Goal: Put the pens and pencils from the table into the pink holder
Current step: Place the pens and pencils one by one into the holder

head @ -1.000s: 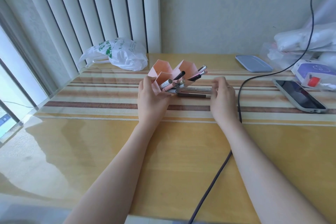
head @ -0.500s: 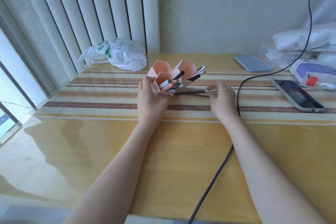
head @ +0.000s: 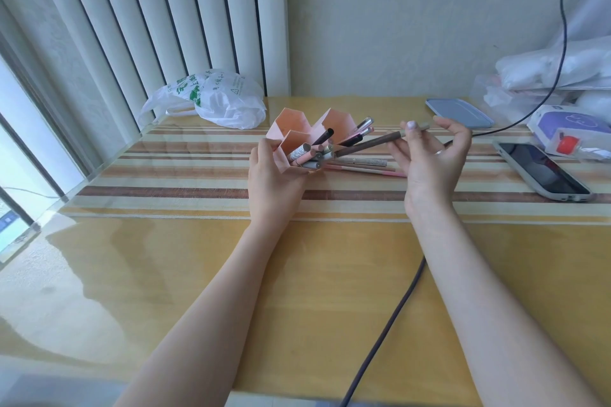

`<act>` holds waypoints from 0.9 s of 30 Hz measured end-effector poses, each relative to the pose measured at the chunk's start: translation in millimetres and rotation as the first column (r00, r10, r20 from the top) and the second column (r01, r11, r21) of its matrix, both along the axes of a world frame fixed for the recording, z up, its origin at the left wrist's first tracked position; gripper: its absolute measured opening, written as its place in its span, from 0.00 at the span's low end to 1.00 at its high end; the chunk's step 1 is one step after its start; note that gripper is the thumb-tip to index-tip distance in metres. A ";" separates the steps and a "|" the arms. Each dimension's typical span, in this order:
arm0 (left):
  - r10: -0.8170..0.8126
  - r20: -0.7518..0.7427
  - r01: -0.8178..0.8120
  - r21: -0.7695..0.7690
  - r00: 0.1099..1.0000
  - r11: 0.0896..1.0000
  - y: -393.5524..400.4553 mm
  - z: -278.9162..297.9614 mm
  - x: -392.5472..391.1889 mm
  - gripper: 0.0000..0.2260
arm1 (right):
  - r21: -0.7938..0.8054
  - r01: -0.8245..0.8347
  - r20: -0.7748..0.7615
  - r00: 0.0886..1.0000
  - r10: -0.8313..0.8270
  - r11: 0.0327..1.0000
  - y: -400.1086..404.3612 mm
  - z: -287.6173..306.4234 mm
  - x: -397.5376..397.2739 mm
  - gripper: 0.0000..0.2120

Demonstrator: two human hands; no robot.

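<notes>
The pink holder (head: 292,125), made of several hexagonal cells, is tilted toward the right on the striped table. My left hand (head: 272,182) grips its near left side. Several pens and pencils (head: 317,150) stick out of its cells. My right hand (head: 426,158) is raised above the table and pinches a dark brown pencil (head: 367,145) near its far end. The pencil's tip points at the holder's mouth. A few more pens and a pink pencil (head: 363,167) lie on the table just right of the holder, under the raised pencil.
A dark cable (head: 390,317) runs along the table between my arms and up to the right. A phone (head: 542,172) lies at the right, with a purple-white box (head: 568,125) and a blue-grey lid (head: 458,112) behind it. A white plastic bag (head: 215,97) sits behind the holder.
My right hand picked the brown pencil up off the table pile and lifted it, aiming its tip at the holder. My left hand kept its grip on the tilted holder.
</notes>
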State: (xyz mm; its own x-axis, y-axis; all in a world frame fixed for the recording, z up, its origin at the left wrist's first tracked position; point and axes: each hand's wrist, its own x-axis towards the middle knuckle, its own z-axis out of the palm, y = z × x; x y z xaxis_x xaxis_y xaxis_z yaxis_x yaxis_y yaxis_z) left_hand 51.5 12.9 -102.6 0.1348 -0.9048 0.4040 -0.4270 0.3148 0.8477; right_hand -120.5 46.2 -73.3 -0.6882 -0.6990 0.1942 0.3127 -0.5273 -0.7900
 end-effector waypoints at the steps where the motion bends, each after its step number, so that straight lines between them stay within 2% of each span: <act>1: 0.002 0.005 -0.002 -0.001 1.000 1.000 0.1 0.1 -0.1 0.21 | -0.028 -0.001 0.004 1.000 0.001 1.000 1.6 2.2 1.3 0.13; 10: 0.005 0.048 -0.002 -0.066 0.999 0.998 -1.1 -3.2 -0.5 0.21 | -0.122 0.017 -0.158 0.987 -0.037 0.992 10.2 10.3 23.8 0.15; 14: 0.024 0.114 -0.015 -0.082 0.993 0.997 -2.8 -6.3 -0.5 0.17 | -0.146 0.000 -0.229 0.973 -0.033 0.989 14.3 13.4 29.1 0.15; 19: 0.029 0.186 -0.016 -0.071 0.982 0.997 -4.8 -8.9 -1.0 0.23 | -0.133 -0.022 -0.379 0.925 -0.031 0.991 13.8 8.7 39.4 0.16; 25: 0.028 0.188 -0.013 -0.083 0.982 0.996 -6.1 -9.5 -1.0 0.24 | -0.184 0.020 -0.425 0.900 -0.098 0.983 14.9 7.6 39.4 0.15; 27: 0.033 0.196 -0.014 -0.096 0.980 0.995 -5.9 -9.5 -1.3 0.23 | -0.187 0.016 -0.482 0.869 -0.106 0.982 13.6 4.8 39.7 0.15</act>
State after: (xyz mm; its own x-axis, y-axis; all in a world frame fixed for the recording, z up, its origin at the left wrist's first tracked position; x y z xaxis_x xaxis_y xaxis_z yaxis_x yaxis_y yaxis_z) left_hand 50.2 7.0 -112.1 0.0649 -0.8592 0.5075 -0.5906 0.3768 0.7136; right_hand -80.8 59.8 -68.6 -0.5135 -0.5836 0.6291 -0.1265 -0.6736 -0.7282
